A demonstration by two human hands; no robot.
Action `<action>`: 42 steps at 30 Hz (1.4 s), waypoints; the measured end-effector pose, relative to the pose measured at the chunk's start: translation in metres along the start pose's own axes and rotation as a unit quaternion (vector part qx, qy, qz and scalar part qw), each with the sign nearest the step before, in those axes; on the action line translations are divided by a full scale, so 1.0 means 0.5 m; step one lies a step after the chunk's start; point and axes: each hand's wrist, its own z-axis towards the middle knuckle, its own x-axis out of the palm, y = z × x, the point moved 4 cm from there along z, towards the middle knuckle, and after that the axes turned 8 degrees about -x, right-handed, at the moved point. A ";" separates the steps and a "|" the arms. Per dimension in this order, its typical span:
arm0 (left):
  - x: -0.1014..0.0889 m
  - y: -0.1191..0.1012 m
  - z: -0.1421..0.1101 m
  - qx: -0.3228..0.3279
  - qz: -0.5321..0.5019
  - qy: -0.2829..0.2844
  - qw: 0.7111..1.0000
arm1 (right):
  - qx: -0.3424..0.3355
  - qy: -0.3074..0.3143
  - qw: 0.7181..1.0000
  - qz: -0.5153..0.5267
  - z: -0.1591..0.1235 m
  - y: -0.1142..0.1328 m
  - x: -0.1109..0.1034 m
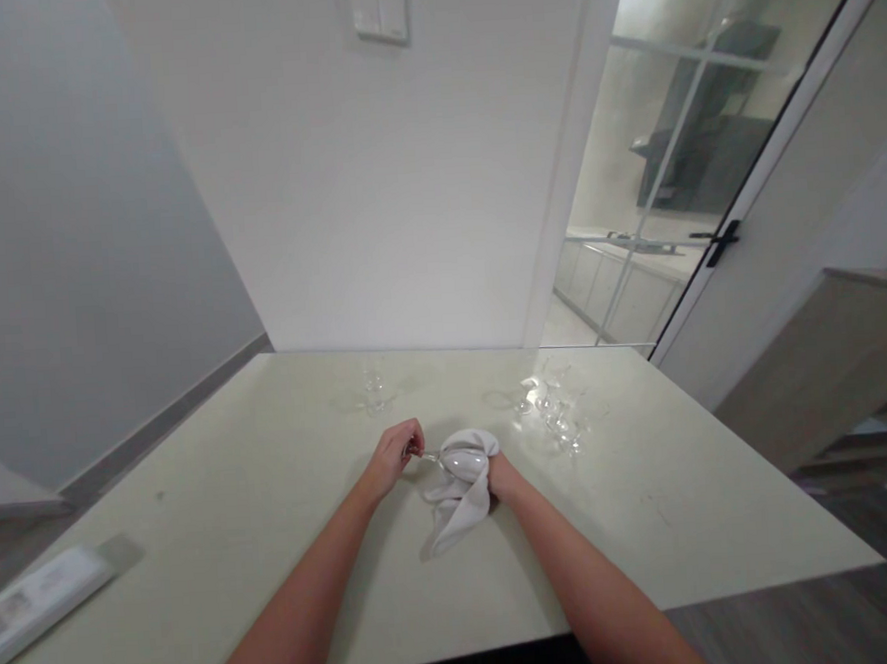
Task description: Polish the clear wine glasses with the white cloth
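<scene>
A clear wine glass (pixel 467 463) lies on its side between my hands, just above the table. My left hand (pixel 400 453) is closed around the foot end of its stem. A white cloth (pixel 461 511) wraps the bowl and hangs down toward the tabletop. My right hand (pixel 499 477) is at the mouth of the bowl, with its fingers hidden by the cloth it holds.
Several clear glasses (pixel 550 411) stand close together at the back right of the pale table (pixel 275 523). Another clear glass (pixel 374 386) is at the back left. A white box-like object (pixel 43 602) lies at the left edge. A wall rises behind the table.
</scene>
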 end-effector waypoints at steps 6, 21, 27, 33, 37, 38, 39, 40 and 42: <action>0.000 0.003 0.000 -0.015 -0.012 0.005 1.000 | -0.008 -0.008 1.000 -0.023 0.003 -0.008 -0.005; -0.001 0.005 0.002 -0.016 0.000 0.003 1.000 | 0.002 -0.011 1.000 -0.015 0.003 -0.027 -0.008; 0.001 0.005 0.002 -0.018 0.007 0.001 1.000 | -0.005 -0.011 1.000 -0.024 0.007 -0.019 -0.008; 0.001 0.001 0.001 -0.023 0.013 0.003 1.000 | 0.000 -0.024 0.999 -0.043 0.007 -0.030 -0.013; 0.002 -0.001 -0.001 -0.028 0.010 0.001 1.000 | 0.004 -0.023 0.999 -0.038 0.004 -0.030 -0.012; 0.002 0.001 0.000 -0.031 0.008 0.000 1.000 | 0.000 -0.022 0.999 -0.035 0.004 -0.027 -0.011; 0.002 0.003 0.001 -0.033 0.005 0.000 0.999 | -0.004 -0.022 0.999 -0.032 0.004 -0.024 -0.010; 0.002 0.005 0.001 -0.034 0.004 0.000 0.999 | -0.007 -0.023 0.999 -0.030 0.005 -0.021 -0.009; 0.002 0.008 0.003 -0.034 0.001 0.001 0.999 | -0.009 -0.022 0.999 -0.031 0.005 -0.020 -0.009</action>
